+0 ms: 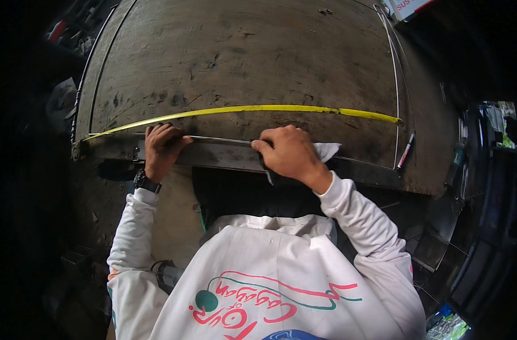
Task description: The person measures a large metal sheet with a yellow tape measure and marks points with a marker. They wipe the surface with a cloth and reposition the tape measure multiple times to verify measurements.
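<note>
A thin metal rod (pixel 221 139) is positioned along the front edge of the bench (pixel 241 68), its exposed length running between the left hand (pixel 165 148) and the right hand (pixel 289 152). A grey cloth (pixel 328 151) is grasped in the right hand, at which the rod disappears from view. The left hand is bent over the edge, thumb directed rightward; whether the rod is gripped by it cannot be told. Beyond both hands, a yellow tape measure (pixel 252 108) is laid across the bench. A marker (pixel 405 152) is located to the right; its print is too small to read. Red lettering, seen inverted, with a green disc is carried on the white sweatshirt (pixel 272 243). Both forearms are extended forward; a black watch (pixel 146 182) is worn on the left wrist.
</note>
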### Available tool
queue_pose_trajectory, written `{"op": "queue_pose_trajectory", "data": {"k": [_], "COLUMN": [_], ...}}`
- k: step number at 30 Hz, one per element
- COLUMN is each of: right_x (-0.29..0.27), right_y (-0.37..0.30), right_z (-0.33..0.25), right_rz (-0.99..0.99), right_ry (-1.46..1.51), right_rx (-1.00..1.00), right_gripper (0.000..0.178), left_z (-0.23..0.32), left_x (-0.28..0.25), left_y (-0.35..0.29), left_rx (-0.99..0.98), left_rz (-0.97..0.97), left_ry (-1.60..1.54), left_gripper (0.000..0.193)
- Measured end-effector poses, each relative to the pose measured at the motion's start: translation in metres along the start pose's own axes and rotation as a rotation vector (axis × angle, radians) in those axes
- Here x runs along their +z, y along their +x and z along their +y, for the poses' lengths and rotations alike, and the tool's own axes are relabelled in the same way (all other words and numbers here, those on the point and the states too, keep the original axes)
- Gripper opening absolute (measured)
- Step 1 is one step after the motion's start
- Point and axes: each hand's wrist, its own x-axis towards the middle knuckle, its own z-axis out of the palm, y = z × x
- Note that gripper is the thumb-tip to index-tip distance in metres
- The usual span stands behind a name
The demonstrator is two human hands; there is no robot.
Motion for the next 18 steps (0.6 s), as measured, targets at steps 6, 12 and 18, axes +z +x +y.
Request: {"op": "queue_pose_trajectory", "data": {"k": [6,12,18], "right_x": [-0.008,-0.118,-0.137], "right_y": [-0.022,-0.1,-0.137], "right_z": [0.018,0.056,0.042], "right_rz": [0.224,0.809,0.892], "right_ry": [-0.031,-0.051,-0.264], "right_rx": [-0.292,0.118,0.071], "right_gripper": [0.013,0.013,0.015], "left_z": [0.001,-0.001,0.0], "left_x": [-0.005,-0.001,0.0], "left_y": [-0.001,-0.002,0.001], "left_rx": [0.013,0.058,0.077], "left_rz": [0.052,0.108,0.11], "left_ry": [-0.04,-0.043,-0.032], "left_gripper": [0.026,0.024,0.023]}}
